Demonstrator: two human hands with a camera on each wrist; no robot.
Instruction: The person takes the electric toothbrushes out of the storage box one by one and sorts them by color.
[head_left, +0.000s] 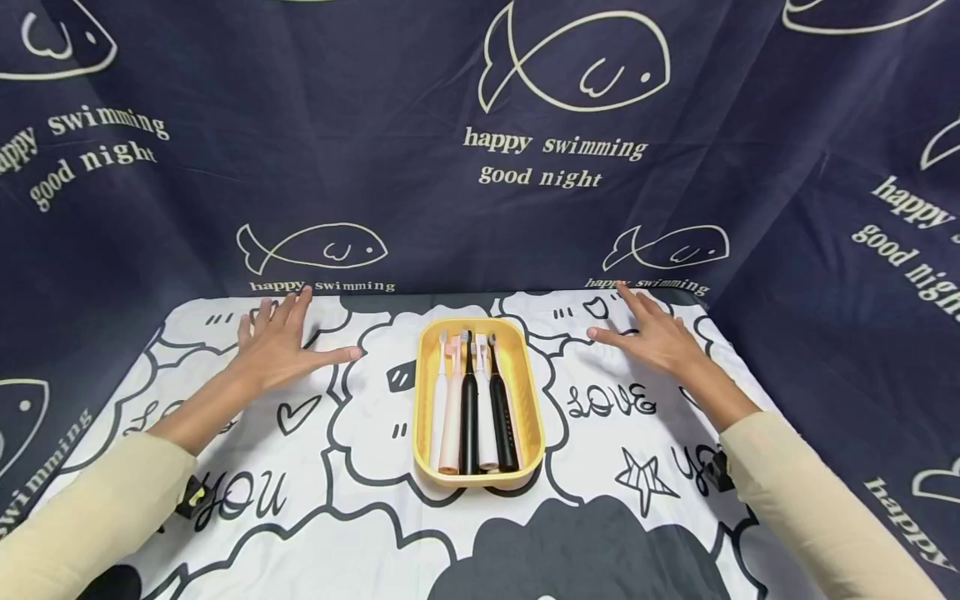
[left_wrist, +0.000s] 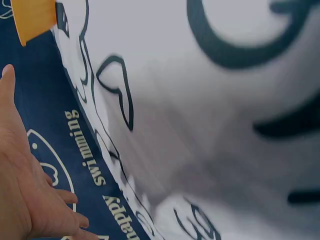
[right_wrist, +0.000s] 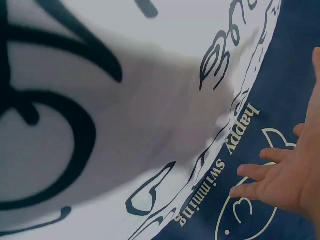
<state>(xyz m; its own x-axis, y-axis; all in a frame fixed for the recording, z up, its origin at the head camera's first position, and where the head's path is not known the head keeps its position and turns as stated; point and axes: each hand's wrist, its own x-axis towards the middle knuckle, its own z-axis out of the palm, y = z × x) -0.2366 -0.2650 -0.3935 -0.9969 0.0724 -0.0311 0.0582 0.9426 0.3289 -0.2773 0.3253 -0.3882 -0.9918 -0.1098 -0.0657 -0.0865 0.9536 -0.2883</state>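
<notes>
A yellow basket (head_left: pixel 537 417) stands in the middle of the table in the head view. Several electric toothbrushes lie side by side in it, heads toward the far end: a black toothbrush (head_left: pixel 469 417), another black toothbrush (head_left: pixel 502 421) at the right, a pink toothbrush (head_left: pixel 452 417), and white ones. To the basket's left is my left hand (head_left: pixel 277 346), fingers spread and holding nothing. My right hand (head_left: pixel 656 337) is off to the right, also spread and holding nothing. Only a corner of the basket (left_wrist: pixel 35 20) shows in the left wrist view.
A white cloth (head_left: pixel 360 550) with black cloud outlines and lettering covers the table. Behind it and at both sides hangs a dark blue curtain (head_left: pixel 375 125) printed with fish and words. Dark wrist cameras show by both sleeves.
</notes>
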